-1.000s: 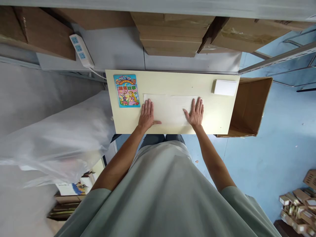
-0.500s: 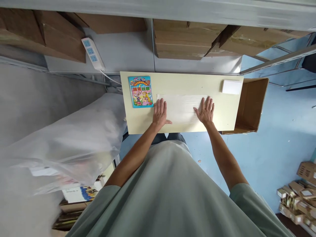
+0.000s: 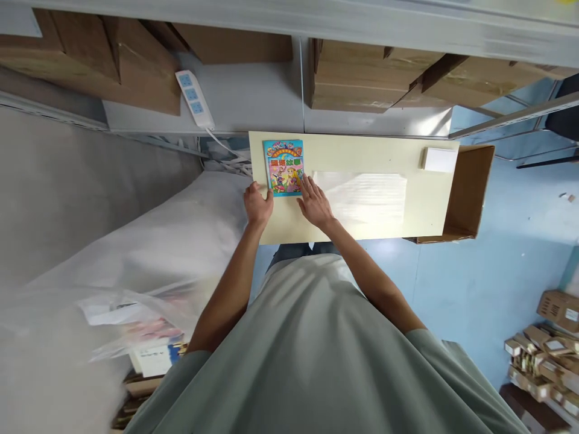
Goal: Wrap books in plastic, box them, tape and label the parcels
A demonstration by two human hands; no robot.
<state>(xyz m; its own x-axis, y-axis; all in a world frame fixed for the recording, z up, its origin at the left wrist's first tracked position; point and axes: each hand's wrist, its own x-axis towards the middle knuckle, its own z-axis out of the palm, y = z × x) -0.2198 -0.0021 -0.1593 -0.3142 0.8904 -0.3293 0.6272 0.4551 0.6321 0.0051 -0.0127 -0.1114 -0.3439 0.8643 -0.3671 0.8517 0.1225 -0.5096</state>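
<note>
A thin picture book [image 3: 284, 169] with a bright blue, pink and yellow cover lies flat on the pale yellow board [image 3: 362, 152]. At its lower left edge is my left hand [image 3: 259, 204], the thumb held apart from slightly bent fingers. My right hand [image 3: 316, 204] rests by the book's right edge with fingers stretched out, their tips at the cover's border. Whether either hand presses on the book is hard to tell. Right of that hand a translucent white sheet [image 3: 371, 199] lies flat on the board.
A small white stack [image 3: 440, 160] sits at the board's right end, beside an open cardboard box [image 3: 473, 193]. Behind, a power strip [image 3: 195, 99] and cardboard boxes [image 3: 362, 78] stand on a grey shelf. A large plastic bag [image 3: 181, 223] bulges at the left.
Both hands have left the translucent sheet and moved left to the two sides of the picture book. The whole view has shifted slightly, with the board appearing further right.
</note>
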